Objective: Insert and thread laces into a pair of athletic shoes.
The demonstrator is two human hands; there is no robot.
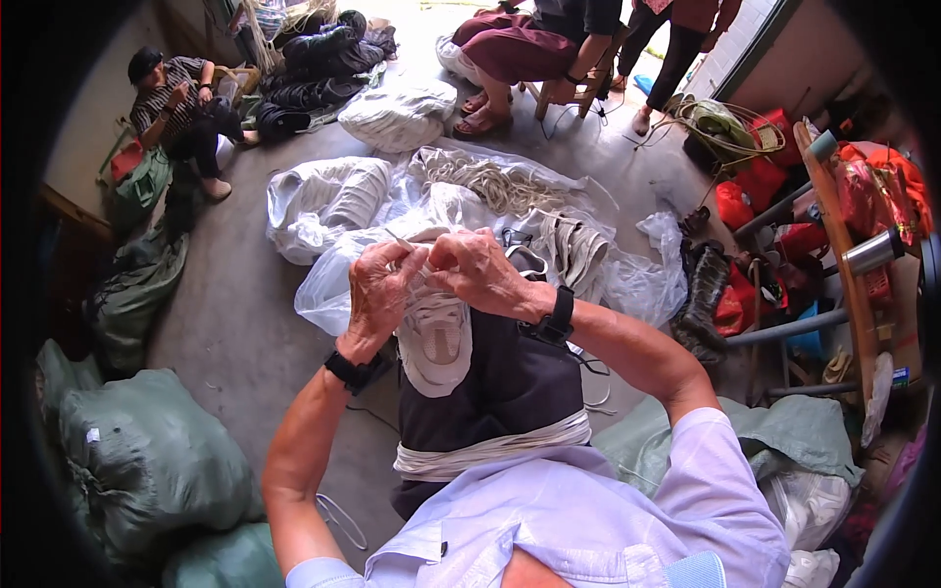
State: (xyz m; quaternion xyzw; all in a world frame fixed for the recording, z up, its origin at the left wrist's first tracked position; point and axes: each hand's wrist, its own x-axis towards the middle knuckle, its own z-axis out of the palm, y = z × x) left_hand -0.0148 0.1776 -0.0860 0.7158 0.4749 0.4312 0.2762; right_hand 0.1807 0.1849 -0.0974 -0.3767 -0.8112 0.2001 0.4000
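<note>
A beige sneaker (436, 348) rests on my dark-trousered lap, its toe toward me. Both my hands are raised over its far, opened end, their fingertips close together. My left hand (380, 284) is closed in a pinch, with the thin pale tip of a shoelace showing by its fingers. Thumb and fingers of my right hand (487, 274) press together on what looks like the same lace, mostly hidden by the fingers. A bundle of off-white laces (490, 453) lies across my lap. Past the shoe is clear plastic sheeting (328, 289).
Beyond my knees lie a heap of cream laces (490, 181), stacked beige shoe pieces (573, 253) and a plastic-wrapped bundle (333, 201). Green sacks (157, 461) stand at left. A wooden-framed rack (843, 255) and red bags are at right. Several people are farther back.
</note>
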